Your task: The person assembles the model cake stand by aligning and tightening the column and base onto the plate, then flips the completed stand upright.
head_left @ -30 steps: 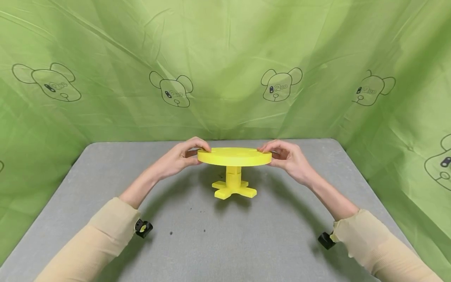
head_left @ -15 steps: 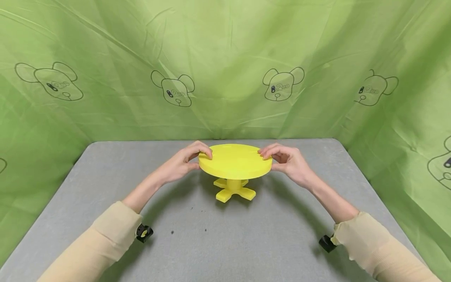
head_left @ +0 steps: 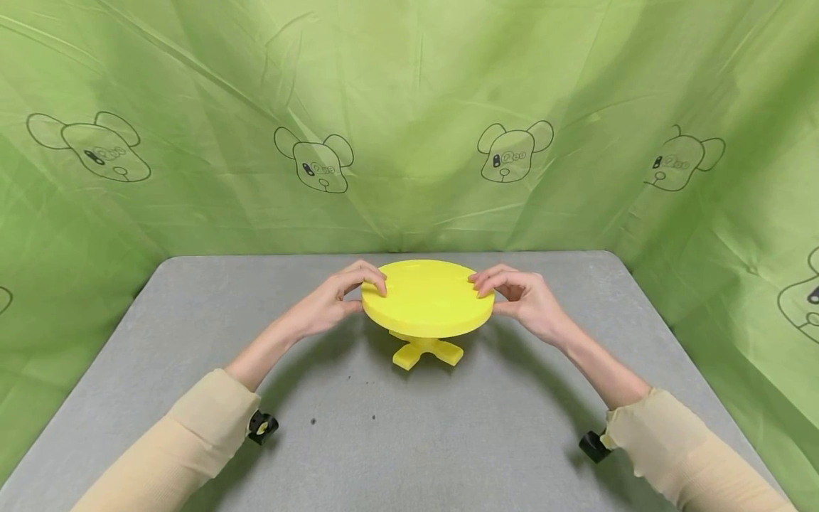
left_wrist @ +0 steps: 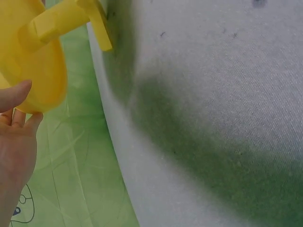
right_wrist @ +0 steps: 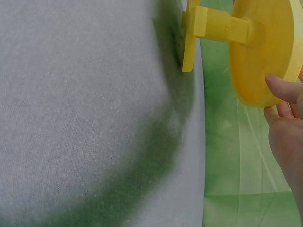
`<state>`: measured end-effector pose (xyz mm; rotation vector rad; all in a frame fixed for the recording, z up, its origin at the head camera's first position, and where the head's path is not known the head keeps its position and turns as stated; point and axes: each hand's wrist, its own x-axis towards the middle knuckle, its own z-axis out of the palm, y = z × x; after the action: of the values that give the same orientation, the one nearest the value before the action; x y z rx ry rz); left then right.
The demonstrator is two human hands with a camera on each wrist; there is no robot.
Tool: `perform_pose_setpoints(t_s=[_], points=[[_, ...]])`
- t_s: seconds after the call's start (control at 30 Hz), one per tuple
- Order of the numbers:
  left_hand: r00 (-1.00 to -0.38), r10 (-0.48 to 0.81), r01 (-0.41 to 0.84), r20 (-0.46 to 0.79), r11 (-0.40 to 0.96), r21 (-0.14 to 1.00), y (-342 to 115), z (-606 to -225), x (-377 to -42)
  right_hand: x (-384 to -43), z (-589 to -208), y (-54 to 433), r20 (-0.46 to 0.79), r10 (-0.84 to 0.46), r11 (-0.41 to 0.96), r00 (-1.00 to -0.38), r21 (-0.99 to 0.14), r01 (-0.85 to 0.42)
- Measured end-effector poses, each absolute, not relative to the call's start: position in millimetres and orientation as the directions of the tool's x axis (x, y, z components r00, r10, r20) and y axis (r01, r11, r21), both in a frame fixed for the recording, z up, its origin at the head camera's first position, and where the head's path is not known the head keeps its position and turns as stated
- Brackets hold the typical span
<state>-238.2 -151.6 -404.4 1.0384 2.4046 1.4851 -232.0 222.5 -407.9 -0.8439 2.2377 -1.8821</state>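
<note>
A yellow toy pedestal table (head_left: pixel 427 302) with a round top is between my hands, near the middle of the head view. My left hand (head_left: pixel 333 299) grips the left rim, fingers over the top and thumb below. On the opposite rim, my right hand (head_left: pixel 527 302) holds the same way. The cross-shaped foot (head_left: pixel 427 352) shows partly under the top, its rear arms mostly hidden. Seen from the right wrist, a stepped column (right_wrist: pixel 218 26) joins top and foot. Whether the foot touches the surface I cannot tell.
A grey work table (head_left: pixel 448 441) lies beneath, with a few dark specks on it. Green curtains (head_left: pixel 409 142) with bear-head drawings stand behind and at both sides. A black wrist device (head_left: pixel 262 428) hangs at the left cuff, another black device (head_left: pixel 593 446) at the right.
The round top has tipped toward me, so more of its upper face shows and the column is now mostly hidden in the head view. Both hands keep their hold on the rim.
</note>
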Motion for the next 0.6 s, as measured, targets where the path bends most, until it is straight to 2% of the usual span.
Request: perform_pose_setpoints(t_s=[0.6], points=[[-0.773,0.594,0.483,0.222,0.325,0.813,-152.6,-407.3,-237.1,-230.4,-409.7,223.5,0.259,-0.474,0.167,-0.842,-0.912,-0.375]])
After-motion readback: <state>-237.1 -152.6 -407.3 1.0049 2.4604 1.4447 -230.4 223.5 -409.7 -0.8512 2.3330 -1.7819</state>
